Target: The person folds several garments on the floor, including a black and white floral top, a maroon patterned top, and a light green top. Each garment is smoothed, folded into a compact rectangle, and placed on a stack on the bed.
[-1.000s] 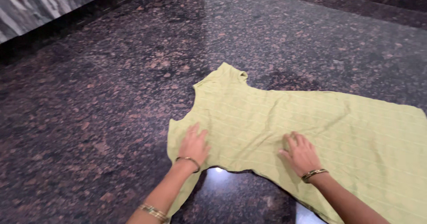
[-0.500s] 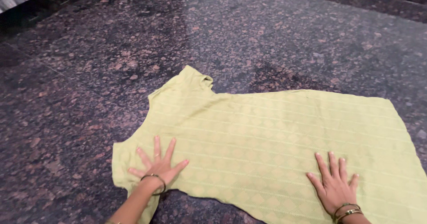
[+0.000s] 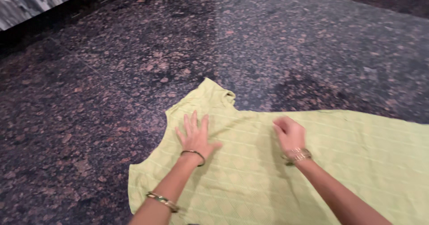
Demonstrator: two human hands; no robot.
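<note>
A light green patterned garment (image 3: 250, 180) lies flat on a dark speckled granite floor (image 3: 134, 73). My left hand (image 3: 195, 135) rests palm down on it with fingers spread, near the shoulder and armhole at the left. My right hand (image 3: 289, 133) presses on the cloth further right, near the upper edge; it is blurred and its fingers look loosely curled. Both wrists wear gold bangles, and a further bangle sits higher on the left forearm. Neither hand holds anything.
A pale marble wall or step (image 3: 31, 1) runs along the far upper left corner. The polished floor reflects light at the top centre. The garment runs off the right and bottom edges of the view.
Both hands have moved up and inward on the garment, from its lower corners toward the shoulder and upper edge. The view has shifted, so the garment sits lower and further right.
</note>
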